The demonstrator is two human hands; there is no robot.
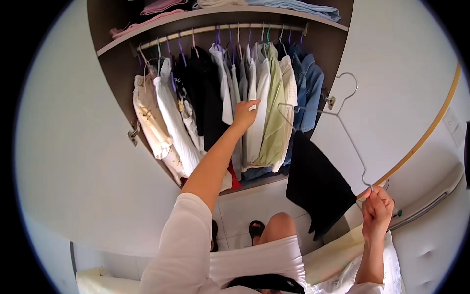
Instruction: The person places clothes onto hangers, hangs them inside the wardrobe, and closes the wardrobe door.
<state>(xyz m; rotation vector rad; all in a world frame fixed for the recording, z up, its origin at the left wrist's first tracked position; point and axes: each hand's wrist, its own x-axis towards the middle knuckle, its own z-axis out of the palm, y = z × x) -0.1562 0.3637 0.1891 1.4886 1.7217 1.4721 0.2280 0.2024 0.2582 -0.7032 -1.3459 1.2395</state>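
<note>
My left hand (245, 115) reaches into the hanging clothes, its fingers against a white shirt (260, 132) beside a light green shirt (273, 122). The index finger is stretched out, and the hand grips nothing that I can see. Off to the right, my right hand (377, 208) is closed on one lower corner of a metal wire hanger (351, 137), which is tilted with its hook upward. A black garment (316, 186) hangs from this hanger, in front of the wardrobe's right side.
A rail (215, 31) holds several garments on hangers, including a black one (198, 83) and a denim shirt (308, 83). Folded clothes (293, 7) lie on the shelf above. White wardrobe doors (73, 137) stand open at both sides. A bed (431, 245) is at lower right.
</note>
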